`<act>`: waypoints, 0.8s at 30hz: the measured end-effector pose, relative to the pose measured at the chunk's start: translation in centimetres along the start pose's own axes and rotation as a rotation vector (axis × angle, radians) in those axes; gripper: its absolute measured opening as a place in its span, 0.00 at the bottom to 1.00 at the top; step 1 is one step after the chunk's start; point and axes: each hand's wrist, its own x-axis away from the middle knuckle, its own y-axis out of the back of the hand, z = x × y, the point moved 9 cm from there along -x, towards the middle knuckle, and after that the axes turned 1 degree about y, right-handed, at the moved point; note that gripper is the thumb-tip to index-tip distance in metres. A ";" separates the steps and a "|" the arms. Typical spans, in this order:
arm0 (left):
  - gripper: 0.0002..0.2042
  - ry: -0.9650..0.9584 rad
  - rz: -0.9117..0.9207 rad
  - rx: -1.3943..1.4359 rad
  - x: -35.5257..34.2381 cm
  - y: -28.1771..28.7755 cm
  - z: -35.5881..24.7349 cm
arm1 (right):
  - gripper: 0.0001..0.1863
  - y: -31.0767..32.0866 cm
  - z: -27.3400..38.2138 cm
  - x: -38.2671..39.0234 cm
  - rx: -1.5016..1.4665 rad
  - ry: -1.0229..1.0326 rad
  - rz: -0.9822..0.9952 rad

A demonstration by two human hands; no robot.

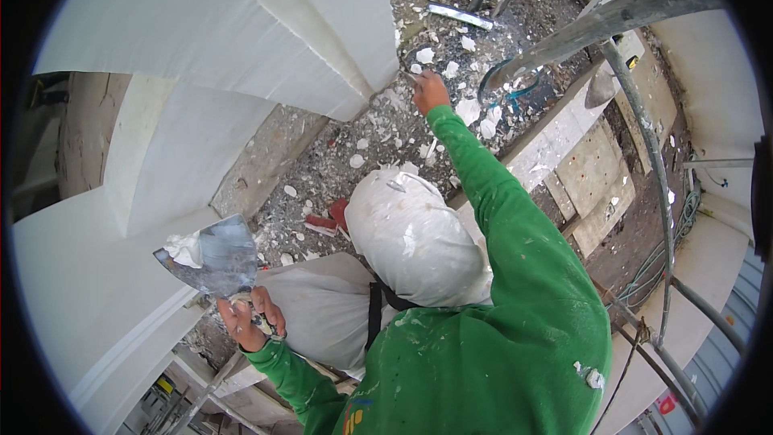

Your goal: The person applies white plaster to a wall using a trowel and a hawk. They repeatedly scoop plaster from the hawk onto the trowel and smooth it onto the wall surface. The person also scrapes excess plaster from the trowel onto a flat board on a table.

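My left hand [250, 319] is closed round the handle of a broad, flared putty knife [225, 262]. A lump of white plaster [185, 250] sits on one side of its grey blade, which lies beside the pale wall at the left. Ahead, my right arm is stretched out in its green sleeve, and my right hand [431, 93] is closed close to the wall's outer corner. Something thin and light pokes from its fingers toward the wall; its kind is too small to make out. White plaster smears mark my grey trousers [419, 234] and sleeves.
Smooth white wall faces [322, 24] meet at a corner ahead. Dried plaster flakes [425, 55] litter the rough ground. Metal scaffold poles [612, 20] cross at the right, over planks [596, 169]. A light strip [460, 16] lies at the far side, and coiled rope [684, 218] at the right.
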 end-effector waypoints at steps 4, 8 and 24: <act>0.16 -0.016 0.028 -0.014 -0.1 -0.3 -0.1 | 0.07 0.6 0.3 0.0 -0.036 0.011 0.003; 0.16 -0.010 0.020 -0.018 0.0 0.0 0.0 | 0.10 0.8 -0.5 -0.3 0.005 -0.021 0.031; 0.20 -0.012 0.053 0.033 -0.2 0.6 0.2 | 0.15 10.8 9.4 -2.9 -0.199 0.119 -0.190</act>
